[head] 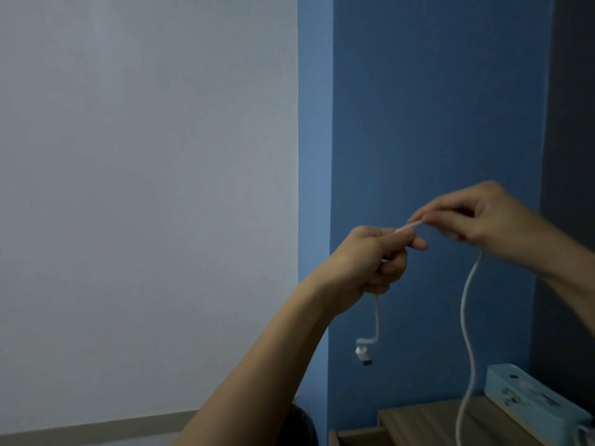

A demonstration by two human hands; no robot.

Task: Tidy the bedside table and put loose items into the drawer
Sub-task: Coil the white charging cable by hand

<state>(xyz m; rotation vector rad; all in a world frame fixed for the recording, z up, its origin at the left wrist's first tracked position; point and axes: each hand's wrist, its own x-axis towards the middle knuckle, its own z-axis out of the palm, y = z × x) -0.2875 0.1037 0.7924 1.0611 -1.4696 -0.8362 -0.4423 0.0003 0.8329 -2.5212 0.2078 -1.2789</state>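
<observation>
Thin white cable [467, 304], kinked, dangling

pale grey wall [145, 188] left, blue wall [434, 107] right, dim rm light

White cable [463, 304] against blue and pale grey.
The cable is plain white; its plug [362, 350], lower centre, is white with a dark tip. The left half is a pale grey wall [145, 156], centre right a flat blue wall [434, 107], far right a dark grey strip [573, 91]. At lower right are a light wood-grain bedside table [428, 423] and a pale turquoise box [528, 400] with small dark printed marks.
</observation>
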